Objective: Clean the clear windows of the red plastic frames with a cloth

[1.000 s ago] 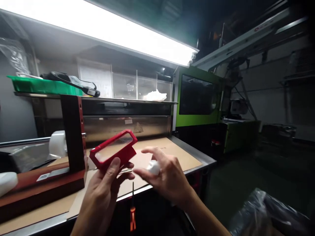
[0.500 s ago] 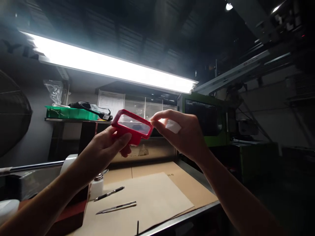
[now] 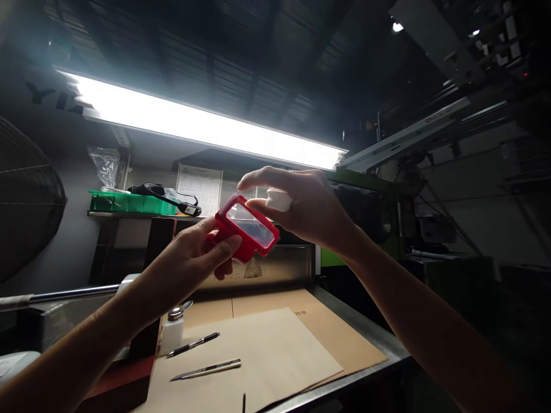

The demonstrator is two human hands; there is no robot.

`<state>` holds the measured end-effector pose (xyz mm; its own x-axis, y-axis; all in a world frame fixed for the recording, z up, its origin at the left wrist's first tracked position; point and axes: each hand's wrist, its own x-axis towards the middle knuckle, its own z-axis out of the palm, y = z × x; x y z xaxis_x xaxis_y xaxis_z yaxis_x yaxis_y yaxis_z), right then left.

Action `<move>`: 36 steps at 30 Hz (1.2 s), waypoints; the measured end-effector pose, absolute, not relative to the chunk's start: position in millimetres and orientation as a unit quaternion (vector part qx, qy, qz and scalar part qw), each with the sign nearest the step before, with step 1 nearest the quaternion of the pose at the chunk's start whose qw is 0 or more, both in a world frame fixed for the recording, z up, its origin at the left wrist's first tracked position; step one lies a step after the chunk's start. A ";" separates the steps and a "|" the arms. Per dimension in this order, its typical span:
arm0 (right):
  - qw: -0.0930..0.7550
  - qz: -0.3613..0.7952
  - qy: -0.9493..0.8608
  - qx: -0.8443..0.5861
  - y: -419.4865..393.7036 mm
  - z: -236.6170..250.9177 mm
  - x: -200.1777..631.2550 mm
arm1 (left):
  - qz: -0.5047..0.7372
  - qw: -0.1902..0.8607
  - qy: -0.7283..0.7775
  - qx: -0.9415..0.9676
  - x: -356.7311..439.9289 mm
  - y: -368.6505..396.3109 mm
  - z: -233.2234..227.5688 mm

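One angular red plastic frame (image 3: 246,249), its window (image 3: 252,225) translucent, is held above smooth cardboard (image 3: 344,338).
Left hand (image 3: 196,248) pinches its side; right hand (image 3: 312,201) clutches a white wad (image 3: 279,199), thumb and forefinger parted near the frame.

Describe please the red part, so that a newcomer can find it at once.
Start at the long bright lamp across the picture. Below it, near the picture's middle, the left hand holds the red part. It is a bright red frame around a pale window, unlike the small white wad in the right hand just beside it.
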<state>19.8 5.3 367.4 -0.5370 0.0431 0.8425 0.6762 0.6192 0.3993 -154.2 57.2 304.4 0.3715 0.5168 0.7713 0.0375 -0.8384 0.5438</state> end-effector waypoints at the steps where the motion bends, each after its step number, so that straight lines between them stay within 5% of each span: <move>1: 0.417 -0.379 -0.792 -0.235 5.0 368.2 18.8 | 0.531 0.219 0.178 0.799 -154.6 56.9 304.4; 36: 0.364 -0.417 -0.798 -0.237 13.3 372.4 10.6 | 0.545 0.229 0.202 0.781 -159.1 55.8 301.4</move>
<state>10.6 13.3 372.4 -0.6223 0.0750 0.7792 0.6821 0.5403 0.4927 -159.1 55.8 301.4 0.3248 0.5647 0.7587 0.0650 -0.8136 0.5777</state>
